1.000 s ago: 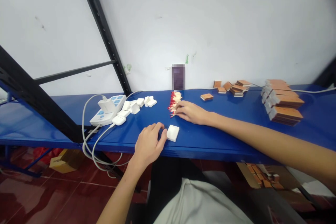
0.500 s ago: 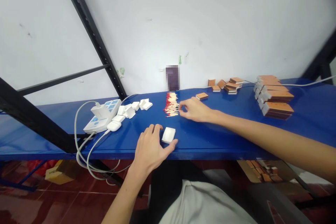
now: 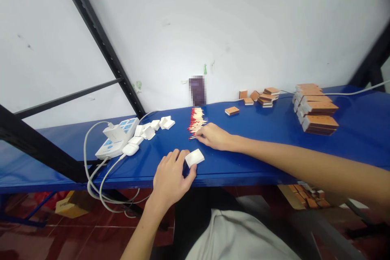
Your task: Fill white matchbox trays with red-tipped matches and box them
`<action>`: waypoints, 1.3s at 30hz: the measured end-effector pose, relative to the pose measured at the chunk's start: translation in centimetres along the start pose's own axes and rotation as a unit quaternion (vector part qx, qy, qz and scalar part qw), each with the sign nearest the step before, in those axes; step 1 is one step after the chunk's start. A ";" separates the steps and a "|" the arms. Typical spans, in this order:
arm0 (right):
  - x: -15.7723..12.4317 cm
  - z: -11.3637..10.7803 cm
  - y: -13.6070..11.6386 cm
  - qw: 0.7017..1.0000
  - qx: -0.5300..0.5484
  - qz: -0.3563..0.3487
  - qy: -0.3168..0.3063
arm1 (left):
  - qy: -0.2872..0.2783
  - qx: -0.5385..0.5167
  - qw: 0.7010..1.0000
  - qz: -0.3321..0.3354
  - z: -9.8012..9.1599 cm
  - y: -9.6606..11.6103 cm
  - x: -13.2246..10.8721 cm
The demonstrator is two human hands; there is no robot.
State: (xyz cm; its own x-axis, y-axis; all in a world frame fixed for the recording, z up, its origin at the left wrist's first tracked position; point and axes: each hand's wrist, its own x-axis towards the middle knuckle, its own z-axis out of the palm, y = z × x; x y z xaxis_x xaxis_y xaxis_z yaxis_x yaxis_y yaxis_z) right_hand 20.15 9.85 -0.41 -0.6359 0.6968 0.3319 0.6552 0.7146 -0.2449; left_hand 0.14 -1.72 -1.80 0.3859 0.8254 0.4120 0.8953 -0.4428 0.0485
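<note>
My left hand (image 3: 171, 176) grips a small white matchbox tray (image 3: 195, 157) near the table's front edge, with its thumb and index finger against the tray's near and left sides. Above it, my right hand (image 3: 215, 136) pinches at the lower end of a pile of red-headed matches (image 3: 197, 118). One match lies at the fingertips with its red head pointing left; whether more are in the pinch is hidden. A brown matchbox (image 3: 232, 111) lies behind my right hand.
Several white trays (image 3: 148, 132) lie left, beside a power strip (image 3: 117, 142) with cables. Small matchboxes (image 3: 266, 98) are heaped at the back. Stacked matchboxes (image 3: 318, 109) stand at the right on the blue table (image 3: 258, 158). A phone-like blurred dark rectangle (image 3: 198, 90) leans on the wall.
My right hand has come left and nearer, from beside the pile to its lower end, and closed there. My left fingers have closed on the white tray and turned it slightly.
</note>
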 end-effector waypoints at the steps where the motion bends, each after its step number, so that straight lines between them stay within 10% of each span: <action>1: 0.0 0.2 0.1 1.000 0.014 0.003 0.004 | 0.001 0.001 1.000 0.002 0.0 0.0 0.0; 39: -1.3 -1.7 -0.5 0.997 -0.008 0.072 -0.023 | 0.034 0.008 0.999 0.029 0.5 -0.6 -0.4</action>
State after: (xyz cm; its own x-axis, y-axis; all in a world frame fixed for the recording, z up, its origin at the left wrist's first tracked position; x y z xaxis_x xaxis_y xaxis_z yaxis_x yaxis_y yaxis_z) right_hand 21.38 8.47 0.80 -0.5517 0.7948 0.2527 0.7476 0.6056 -0.2726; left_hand -0.44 -1.56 -2.44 0.4213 0.7734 0.4737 0.8759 -0.4823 0.0085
